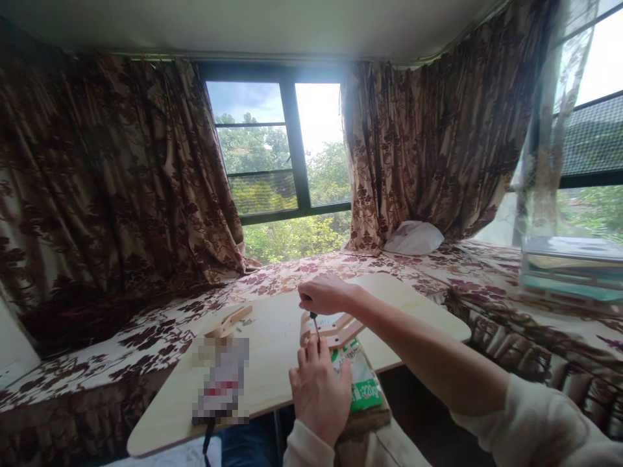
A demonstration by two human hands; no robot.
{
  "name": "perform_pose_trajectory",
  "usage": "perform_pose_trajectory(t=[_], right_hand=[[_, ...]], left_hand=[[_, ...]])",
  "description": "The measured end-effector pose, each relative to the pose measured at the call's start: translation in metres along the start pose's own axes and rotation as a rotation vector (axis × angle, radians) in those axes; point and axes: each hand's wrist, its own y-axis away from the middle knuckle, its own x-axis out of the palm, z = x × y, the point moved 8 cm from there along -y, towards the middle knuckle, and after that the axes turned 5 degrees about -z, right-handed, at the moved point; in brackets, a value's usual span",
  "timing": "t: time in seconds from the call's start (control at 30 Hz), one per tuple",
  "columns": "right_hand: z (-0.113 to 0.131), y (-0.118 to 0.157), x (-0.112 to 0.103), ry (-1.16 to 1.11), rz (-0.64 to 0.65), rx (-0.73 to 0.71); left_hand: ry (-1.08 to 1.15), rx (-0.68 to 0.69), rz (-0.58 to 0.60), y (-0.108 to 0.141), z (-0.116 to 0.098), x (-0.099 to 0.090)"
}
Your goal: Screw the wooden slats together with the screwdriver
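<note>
Screwdriver: one, dark handle (313, 315) and thin shaft (316, 327), nearly upright below the right hand (324, 295); its lower end meets the left hand's fingertips.
Right hand: curled closed around the handle, above and beyond the left.
Left hand (321, 389): partly open, fingers together and bent forward, thumb apart; whether it pinches the shaft or the wood, I cannot tell.
Wooden piece (348, 333): one, pale, smooth, bent in outline, just beyond the left fingertips and below the right wrist; dark spots mark it, too small to identify.
Packet (366, 392): one, glossy green and white, printed "220g", just beside the left thumb.
Loose wood (231, 322): curved, pale, well left of both hands; number of parts unclear.
Small bits (248, 321): several beside it, too small to count.
Blurred item (224, 376): one, greyish, with a dark strap.
Table (277, 373): one, pale wood grain, rounded corners.
</note>
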Motion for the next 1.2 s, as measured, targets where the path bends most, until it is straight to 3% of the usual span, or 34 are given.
perform_pose_trajectory(t=[0.23,0.43,0.67,0.9,1.2], right_hand=[[-0.005,-0.001,0.0,0.019,0.008,0.054],[0.003,-0.001,-0.003,0.007,0.016,0.007],[-0.004,-0.005,0.003,0.041,-0.025,0.089],[0.004,-0.006,0.001,-0.001,-0.023,0.017],[-0.008,-0.003,0.001,-0.008,-0.011,0.065]], left_hand=[[-0.009,0.011,0.0,-0.002,-0.001,0.0],[-0.005,0.014,-0.002,0.0,-0.001,0.0],[-0.004,0.013,0.005,0.0,-0.001,0.001],[-0.013,0.018,0.013,-0.002,-0.003,0.0],[-0.019,0.025,0.019,-0.003,-0.004,0.001]])
